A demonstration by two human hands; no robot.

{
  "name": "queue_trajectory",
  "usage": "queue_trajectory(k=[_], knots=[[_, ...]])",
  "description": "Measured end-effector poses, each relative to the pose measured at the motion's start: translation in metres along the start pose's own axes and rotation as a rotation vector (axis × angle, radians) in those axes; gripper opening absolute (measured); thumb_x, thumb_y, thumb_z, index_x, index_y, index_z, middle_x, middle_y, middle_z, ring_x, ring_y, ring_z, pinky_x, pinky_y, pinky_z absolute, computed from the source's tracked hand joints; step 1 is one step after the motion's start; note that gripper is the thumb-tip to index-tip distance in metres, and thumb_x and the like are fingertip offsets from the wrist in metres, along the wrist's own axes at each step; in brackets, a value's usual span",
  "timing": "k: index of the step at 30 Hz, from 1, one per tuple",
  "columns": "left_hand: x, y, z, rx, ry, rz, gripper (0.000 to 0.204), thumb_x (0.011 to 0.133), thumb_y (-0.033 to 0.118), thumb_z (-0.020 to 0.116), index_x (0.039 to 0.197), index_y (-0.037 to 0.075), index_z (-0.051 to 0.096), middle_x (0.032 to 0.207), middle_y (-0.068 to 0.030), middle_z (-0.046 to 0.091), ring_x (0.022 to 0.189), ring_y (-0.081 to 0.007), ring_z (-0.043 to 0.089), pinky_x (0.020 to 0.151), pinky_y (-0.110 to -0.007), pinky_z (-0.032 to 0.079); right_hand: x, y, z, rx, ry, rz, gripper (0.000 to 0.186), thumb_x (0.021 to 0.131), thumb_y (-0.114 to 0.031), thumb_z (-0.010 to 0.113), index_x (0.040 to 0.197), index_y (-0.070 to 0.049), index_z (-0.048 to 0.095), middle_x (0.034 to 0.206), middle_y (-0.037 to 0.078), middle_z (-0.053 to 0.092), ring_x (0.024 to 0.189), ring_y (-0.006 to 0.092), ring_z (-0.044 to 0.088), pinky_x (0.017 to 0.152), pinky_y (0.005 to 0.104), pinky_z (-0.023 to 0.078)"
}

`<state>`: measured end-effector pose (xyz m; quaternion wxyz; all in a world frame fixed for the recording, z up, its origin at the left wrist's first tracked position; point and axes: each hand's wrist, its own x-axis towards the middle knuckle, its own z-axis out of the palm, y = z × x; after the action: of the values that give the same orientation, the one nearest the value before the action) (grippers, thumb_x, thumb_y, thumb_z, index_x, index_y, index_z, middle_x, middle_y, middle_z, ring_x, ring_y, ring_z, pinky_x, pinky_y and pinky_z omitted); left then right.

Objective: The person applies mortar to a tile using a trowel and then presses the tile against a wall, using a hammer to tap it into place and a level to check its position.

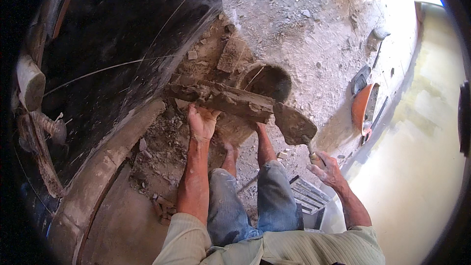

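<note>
My left hand point(202, 121) is closed on the near edge of a long narrow slab point(221, 99) coated in wet brown mortar; whether it is wood or fired clay cannot be told. The slab lies level across in front of my knees, its left end close to the dark wall. In my right hand point(327, 168) is the handle of a trowel point(296, 123), fingers wrapped round it. The trowel's mortar-smeared blade touches or nearly touches the slab's right end. Just beyond the slab stands a round mortar bucket point(274, 79) with a thin stick at its rim.
A dark panel point(113, 29) rises at the left above a curved ledge point(105, 179). Rubble point(162, 162) covers the ground by my bare feet. An orange basin point(362, 107) leans at the right near a pale wall point(417, 157). A grey slatted object point(310, 196) sits beside my right leg.
</note>
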<state>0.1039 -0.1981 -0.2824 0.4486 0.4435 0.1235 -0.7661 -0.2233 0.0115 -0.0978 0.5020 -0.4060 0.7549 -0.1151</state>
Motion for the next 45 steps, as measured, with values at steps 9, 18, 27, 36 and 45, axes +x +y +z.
queue_trajectory(k=[9, 18, 27, 36, 45], knots=[[0.006, -0.002, -0.011, -0.095, -0.070, -0.047, 0.030, 0.095, 0.036, 0.042, 0.082, 0.012, 0.054, 0.066, -0.0083, 0.058, 0.063, -0.0273, 0.060, 0.067, -0.052, 0.054, 0.010, 0.018, 0.003, 0.071, -0.112, 0.245, 0.044, 0.078, -0.027, 0.070, 0.108, 0.001, 0.056, 0.089, 0.013, 0.061, 0.081, 0.0216, 0.058, 0.074, 0.0349, 0.046], [-0.016, -0.001, 0.000, -0.087, -0.187, -0.013, 0.035, 0.095, 0.035, 0.039, 0.113, 0.009, 0.055, 0.108, -0.0134, 0.063, 0.095, -0.0338, 0.063, 0.078, -0.050, 0.054, 0.073, 0.051, 0.029, -0.180, 0.036, 0.095, 0.041, 0.079, -0.027, 0.066, 0.105, 0.001, 0.052, 0.083, 0.024, 0.060, 0.078, 0.0376, 0.061, 0.069, 0.0445, 0.046], [-0.071, -0.009, 0.008, -0.325, -0.423, -0.011, 0.037, 0.096, 0.028, 0.037, 0.120, 0.003, 0.048, 0.117, -0.0193, 0.057, 0.106, -0.0396, 0.056, 0.086, -0.053, 0.050, 0.177, 0.066, 0.070, -0.216, 0.022, 0.026, 0.039, 0.075, -0.014, 0.061, 0.110, 0.002, 0.057, 0.071, 0.020, 0.058, 0.064, 0.0280, 0.059, 0.060, 0.0389, 0.047], [-0.169, 0.015, 0.061, -0.361, -0.054, 0.067, 0.033, 0.095, 0.029, 0.039, 0.113, 0.004, 0.051, 0.114, -0.0160, 0.057, 0.094, -0.0381, 0.060, 0.083, -0.054, 0.051, 0.081, -0.053, 0.044, 0.495, -0.109, 0.177, 0.047, 0.086, -0.016, 0.056, 0.128, 0.002, 0.048, 0.109, 0.014, 0.060, 0.090, 0.0202, 0.060, 0.072, 0.0299, 0.052], [-0.216, 0.037, 0.051, -0.308, -0.194, 0.166, 0.040, 0.095, 0.031, 0.037, 0.126, 0.007, 0.046, 0.128, -0.0169, 0.050, 0.114, -0.0385, 0.051, 0.089, -0.054, 0.048, 0.046, -0.105, 0.041, 0.564, -0.065, 0.040, 0.055, 0.085, -0.015, 0.054, 0.138, -0.011, 0.039, 0.104, 0.015, 0.060, 0.080, 0.0186, 0.061, 0.068, 0.0295, 0.051]])
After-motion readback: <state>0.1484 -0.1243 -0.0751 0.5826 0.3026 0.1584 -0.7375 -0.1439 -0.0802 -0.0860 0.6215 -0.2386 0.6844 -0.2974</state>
